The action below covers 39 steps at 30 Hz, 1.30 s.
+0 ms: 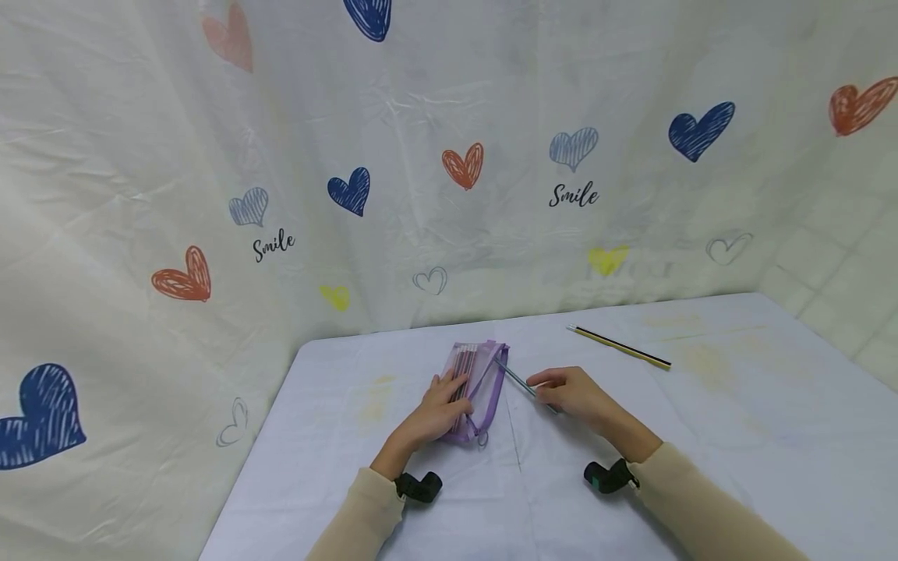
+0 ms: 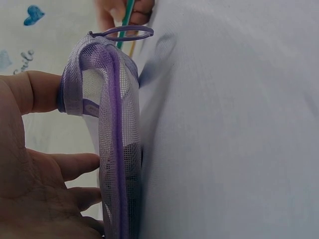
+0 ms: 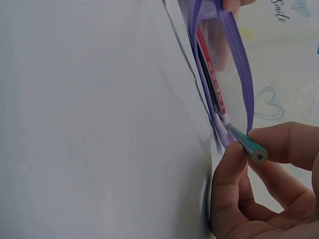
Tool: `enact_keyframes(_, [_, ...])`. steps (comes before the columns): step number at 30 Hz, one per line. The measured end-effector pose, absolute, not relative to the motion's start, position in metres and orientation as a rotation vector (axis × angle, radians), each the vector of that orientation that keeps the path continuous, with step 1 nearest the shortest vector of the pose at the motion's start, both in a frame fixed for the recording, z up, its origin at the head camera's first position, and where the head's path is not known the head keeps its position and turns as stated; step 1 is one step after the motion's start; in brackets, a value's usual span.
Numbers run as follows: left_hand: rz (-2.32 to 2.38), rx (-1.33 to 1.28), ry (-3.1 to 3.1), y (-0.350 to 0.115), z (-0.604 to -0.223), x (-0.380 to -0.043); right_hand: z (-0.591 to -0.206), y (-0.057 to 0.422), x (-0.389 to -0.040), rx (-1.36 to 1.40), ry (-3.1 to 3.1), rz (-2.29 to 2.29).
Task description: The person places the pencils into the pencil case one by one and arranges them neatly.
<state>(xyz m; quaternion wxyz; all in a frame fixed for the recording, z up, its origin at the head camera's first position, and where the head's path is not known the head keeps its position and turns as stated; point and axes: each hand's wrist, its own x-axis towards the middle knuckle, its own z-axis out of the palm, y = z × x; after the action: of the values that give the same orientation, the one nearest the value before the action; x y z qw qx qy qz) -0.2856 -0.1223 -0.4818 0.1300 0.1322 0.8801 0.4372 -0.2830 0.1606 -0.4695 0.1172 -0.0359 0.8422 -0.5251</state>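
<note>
A see-through mesh pencil case (image 1: pixel 484 389) with purple trim lies on the table, several pencils (image 1: pixel 463 365) inside. The left hand (image 1: pixel 442 405) rests on it with spread fingers. In the left wrist view, its thumb (image 2: pixel 42 92) touches the lip of the open side and its fingertips press the mesh. Between thumb and fingers, the right hand (image 1: pixel 571 393) pinches a green pencil (image 3: pixel 251 149) near one end. The pencil's far end sits at the case's opening, beside a red-and-black pencil (image 3: pixel 214 79) visible inside.
A yellow-and-black pencil (image 1: pixel 620 347) lies toward the back right of the white-covered table (image 1: pixel 547 499). Behind the table hangs a curtain (image 1: pixel 505 234) printed with hearts. A zip pull ring (image 2: pixel 132 34) sticks out from the case's near end.
</note>
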Motion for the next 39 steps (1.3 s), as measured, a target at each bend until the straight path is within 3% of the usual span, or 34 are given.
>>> enact_keyframes(39, [1.251, 0.395, 2.577, -0.122, -0.481, -0.286, -0.472, 0.082, -0.284, -0.074, 2.349, -1.700])
